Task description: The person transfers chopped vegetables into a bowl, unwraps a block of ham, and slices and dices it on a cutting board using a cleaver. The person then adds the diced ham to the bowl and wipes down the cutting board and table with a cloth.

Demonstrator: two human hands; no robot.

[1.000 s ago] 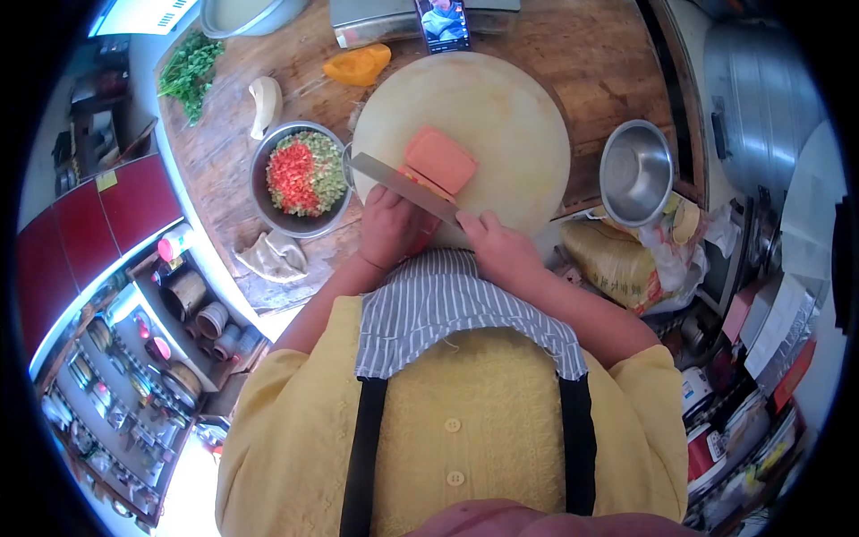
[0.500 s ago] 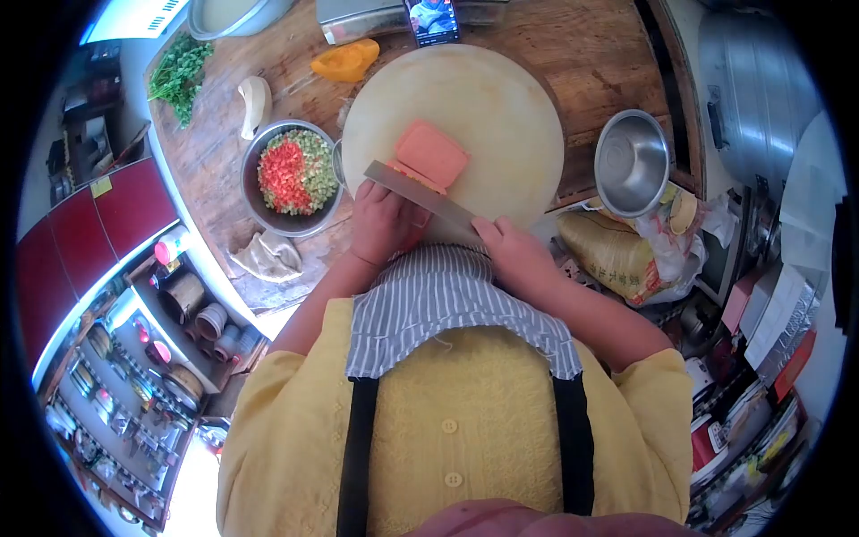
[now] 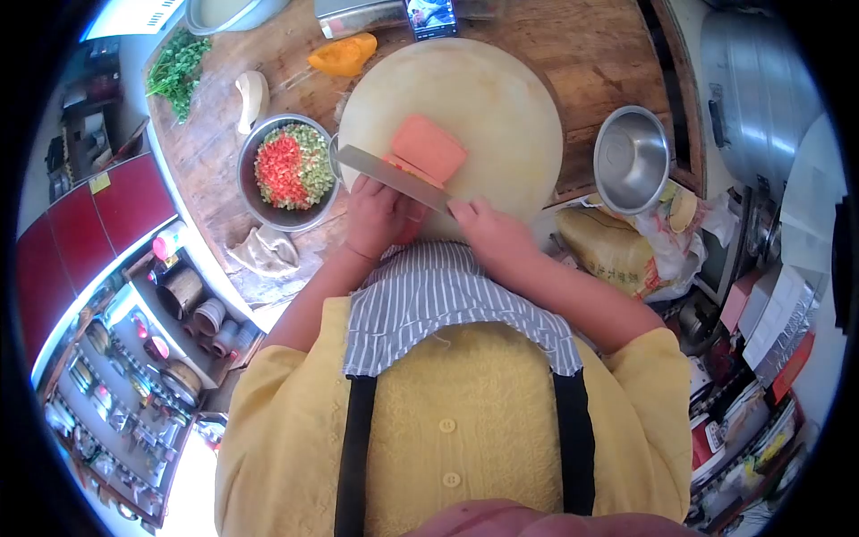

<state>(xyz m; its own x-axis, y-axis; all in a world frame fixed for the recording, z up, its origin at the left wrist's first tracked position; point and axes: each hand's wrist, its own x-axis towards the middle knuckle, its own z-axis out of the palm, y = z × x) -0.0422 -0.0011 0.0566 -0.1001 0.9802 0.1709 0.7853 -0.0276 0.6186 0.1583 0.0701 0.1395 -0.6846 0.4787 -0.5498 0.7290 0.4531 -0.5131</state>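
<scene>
The knife is held at its handle by the right grip, which is closed round it with the thumb laid along near the blade's end. From there the blade is slanted up and leftward, past the fingers of the left grip. The left grip is bent, fingers toward the blade, and is set against a pink piece lying at its right side; how tightly that is grasped cannot be told, as it is partly covered by the hand. Just beyond the blade, ahead of both grips, the larger pink block is seen lying flat on the round board. To the left of the left grip, a pot is filled with diced red and green bits, and a crumpled cloth is placed nearer the body, on the table. Farther ahead on that side, a pale peeled piece, leafy greens and an orange wedge are laid out. Straight ahead of the grips, past the board, a lit phone is propped. Well to the right of the right grip, a metal bowl is set.
</scene>
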